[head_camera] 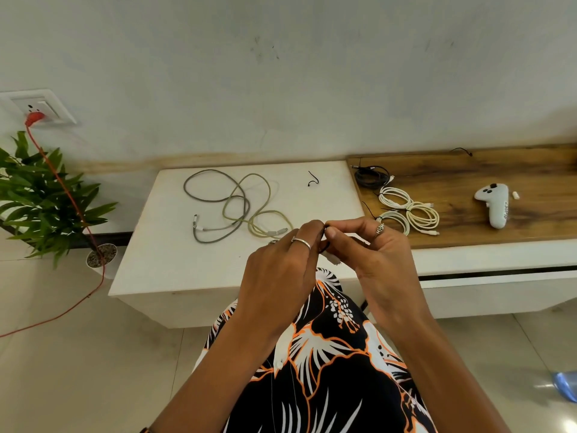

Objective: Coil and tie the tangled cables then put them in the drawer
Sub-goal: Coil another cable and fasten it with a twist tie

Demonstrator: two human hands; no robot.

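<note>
1. Head view, landmark: the white square tabletop [218, 260] is sitting straight ahead of the person, and everything below is placed against it.
2. Both hands are meeting just over its near right edge. The left hand [281, 270] and the right hand [374, 254] are pressing fingertip to fingertip, pinching something small, thin and dark, probably a black wire tie. A bit of white is peeking out below the fingers; whether it is a coiled cable I cannot tell.
3. Toward the far left of the tabletop, a loose grey braided cable [212, 198] and a pale yellow-green cable [265, 214] are lying looped through each other, uncoiled.
4. Near its far right corner, a spare short black twist tie [313, 179] is lying alone.
5. Just right of the tabletop, on the brown wooden shelf [515, 170], a coiled black cable [371, 176] and three coiled white cables [406, 210] are lying already bundled. Further right along the shelf a white handheld controller [495, 204] is resting.
6. Judged step: tying, with one bundle apparently being closed between the fingers.
7. The next move is likely calling for a firm twist of the tie ends, setting the bundle beside the others, then separating the grey and yellow-green pair. No open drawer is showing here.
</note>
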